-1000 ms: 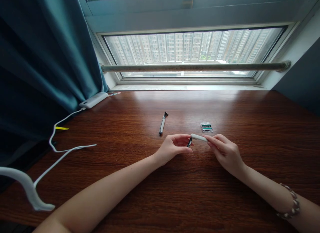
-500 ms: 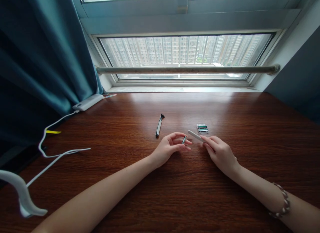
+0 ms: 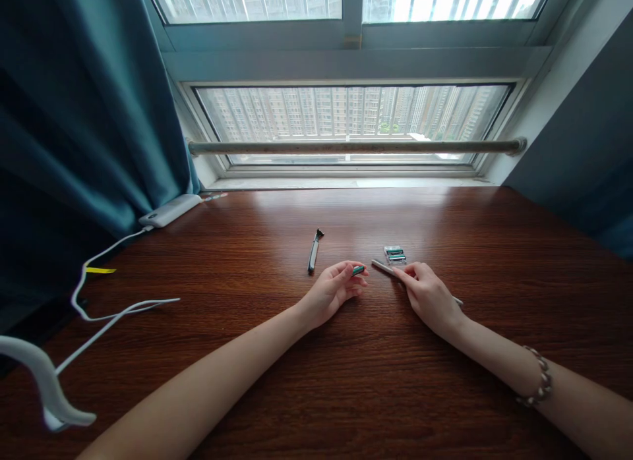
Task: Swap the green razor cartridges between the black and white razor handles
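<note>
My left hand (image 3: 333, 287) rests on the wooden table (image 3: 346, 381), its fingers pinched on a small teal razor blade head (image 3: 358, 270). A little to the right, my right hand (image 3: 425, 294) is closed round a light razor handle (image 3: 383, 267), whose tip points left toward the blade head; the two parts are apart. A clear pack of spare blade cartridges (image 3: 394, 254) lies just beyond my right hand. A second, dark razor handle (image 3: 313, 250) lies on the table beyond my left hand.
A white power bank (image 3: 169, 210) sits at the back left by the teal curtain (image 3: 74, 117), with a white cable (image 3: 113, 302) trailing across the left side. The window sill and a rail (image 3: 356, 146) run along the far edge.
The blade head has come off the handle and the hands have drawn apart. My right hand has lowered the handle toward the table. The camera has tilted up a little.
</note>
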{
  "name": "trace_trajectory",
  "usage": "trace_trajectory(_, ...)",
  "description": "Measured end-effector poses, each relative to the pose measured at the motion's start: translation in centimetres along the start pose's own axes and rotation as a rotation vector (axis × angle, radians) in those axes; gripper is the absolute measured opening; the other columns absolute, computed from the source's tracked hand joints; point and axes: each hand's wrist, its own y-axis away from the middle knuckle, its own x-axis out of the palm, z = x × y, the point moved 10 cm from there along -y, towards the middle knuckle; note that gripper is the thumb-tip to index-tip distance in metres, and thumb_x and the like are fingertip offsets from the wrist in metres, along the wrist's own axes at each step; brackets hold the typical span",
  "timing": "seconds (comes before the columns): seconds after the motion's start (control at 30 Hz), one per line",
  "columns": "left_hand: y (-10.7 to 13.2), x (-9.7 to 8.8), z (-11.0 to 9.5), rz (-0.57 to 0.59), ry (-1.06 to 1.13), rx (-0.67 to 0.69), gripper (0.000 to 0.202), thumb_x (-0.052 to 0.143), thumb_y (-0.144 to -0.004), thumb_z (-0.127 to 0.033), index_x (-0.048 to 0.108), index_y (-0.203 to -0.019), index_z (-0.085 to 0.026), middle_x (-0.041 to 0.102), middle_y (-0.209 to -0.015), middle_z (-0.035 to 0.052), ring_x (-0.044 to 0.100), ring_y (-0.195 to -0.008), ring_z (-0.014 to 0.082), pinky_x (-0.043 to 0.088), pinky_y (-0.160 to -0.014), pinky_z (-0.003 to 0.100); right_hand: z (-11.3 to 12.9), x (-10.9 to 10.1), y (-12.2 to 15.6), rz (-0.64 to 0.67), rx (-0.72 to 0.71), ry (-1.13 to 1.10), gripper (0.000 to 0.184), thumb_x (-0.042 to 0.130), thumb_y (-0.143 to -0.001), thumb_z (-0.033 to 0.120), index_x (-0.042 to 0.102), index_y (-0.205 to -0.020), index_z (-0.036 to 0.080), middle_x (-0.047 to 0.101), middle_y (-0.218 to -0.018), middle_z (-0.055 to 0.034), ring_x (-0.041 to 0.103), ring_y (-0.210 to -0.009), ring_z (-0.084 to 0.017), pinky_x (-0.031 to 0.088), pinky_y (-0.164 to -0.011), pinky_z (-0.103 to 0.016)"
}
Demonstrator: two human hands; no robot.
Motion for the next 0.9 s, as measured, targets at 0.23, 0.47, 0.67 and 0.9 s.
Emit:
trace_trajectory(0.23, 0.0, 0.1, -0.1, 0.005, 0.019, -0.002, 0.029, 0.061, -0.074, -0.035, 0.061, -0.091, -0.012, 0.059, -0.093, 0.0083, 0.055, -0.072, 0.0111, 0.042, -0.065, 0.023, 2.3, 0.2, 0.0, 0.075, -0.046, 0.092, 0.043, 0.037, -0.080, 0.006, 0.049, -0.119, 0.019, 0.048, -0.094, -0.0102, 0.044, -0.083, -0.021, 0.045, -0.075, -0.034)
trace_trajectory(0.47, 0.1, 0.1, -0.1, 0.024, 0.028, 0.000, 0.033, 0.062, -0.072, -0.039, 0.060, -0.090, -0.012, 0.060, -0.093, 0.0092, 0.056, -0.071, 0.0124, 0.042, -0.064, 0.024, 3.1, 2.0, -2.0, 0.133, 0.056, 0.184, 0.036, 0.036, -0.082, 0.006, 0.050, -0.115, 0.011, 0.045, -0.091, -0.0125, 0.044, -0.084, -0.021, 0.043, -0.075, -0.032)
trace_trajectory(0.67, -0.3, -0.6, 0.4, 0.013, 0.110, -0.019, 0.041, 0.056, -0.074, -0.048, 0.059, -0.089, -0.010, 0.060, -0.088, 0.0091, 0.057, -0.070, 0.0137, 0.043, -0.062, 0.025, 3.6, 0.6, -4.9, 0.066, 0.137, 0.247, 0.033, 0.039, -0.082, 0.010, 0.049, -0.113, 0.007, 0.047, -0.093, -0.0152, 0.045, -0.086, -0.024, 0.043, -0.072, -0.034)
trace_trajectory(0.9, -0.2, -0.5, 0.2, 0.002, 0.185, -0.006, 0.035, 0.053, -0.076, -0.046, 0.057, -0.086, -0.012, 0.058, -0.079, 0.0050, 0.056, -0.071, 0.0132, 0.043, -0.062, 0.024, 8.9, -3.8, -6.1, -0.174, -0.217, -0.222, 0.024, 0.053, -0.081, 0.024, 0.057, -0.104, 0.018, 0.055, -0.091, -0.0073, 0.047, -0.086, -0.019, 0.043, -0.076, -0.032)
